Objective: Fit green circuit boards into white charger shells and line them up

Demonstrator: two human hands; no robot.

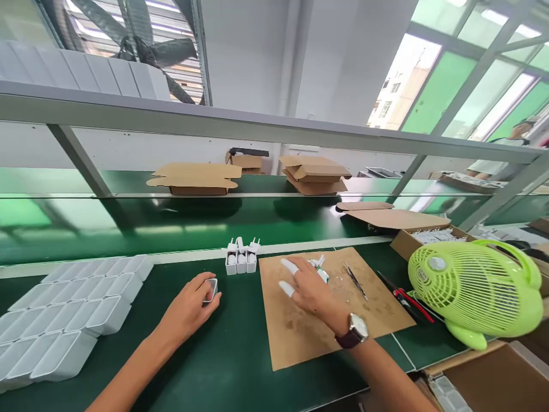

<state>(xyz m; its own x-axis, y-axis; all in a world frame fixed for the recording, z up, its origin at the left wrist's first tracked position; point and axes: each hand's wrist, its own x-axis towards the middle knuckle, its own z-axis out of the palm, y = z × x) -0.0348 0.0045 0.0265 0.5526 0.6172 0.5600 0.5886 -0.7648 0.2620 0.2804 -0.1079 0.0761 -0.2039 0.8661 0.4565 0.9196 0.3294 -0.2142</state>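
Observation:
My left hand (pixel 193 303) is closed around a small white open-topped plastic box (pixel 210 290) on the green bench, thumb on one side and fingers on the other. White covers sit on two fingertips of my right hand (pixel 311 289), which hovers or rests above a stained brown cardboard sheet (pixel 295 343); its fingers are apart with nothing between them. Just beyond it lies a small white and green piece (pixel 321 269), partly hidden by the hand. Between and behind my hands stand several white boxes (pixel 241 263) with white two-pin plugs and cables in them.
Rows of white plastic boxes (pixel 72 309) cover the left. Tweezers (pixel 355 280) lie on the cardboard, red-handled pliers (pixel 414 303) beside it. A lime-green fan (pixel 472 286) and an open carton (pixel 433 234) stand right. A metal rail (pixel 274 129) spans the bench; flattened cartons (pixel 315 174) lie behind.

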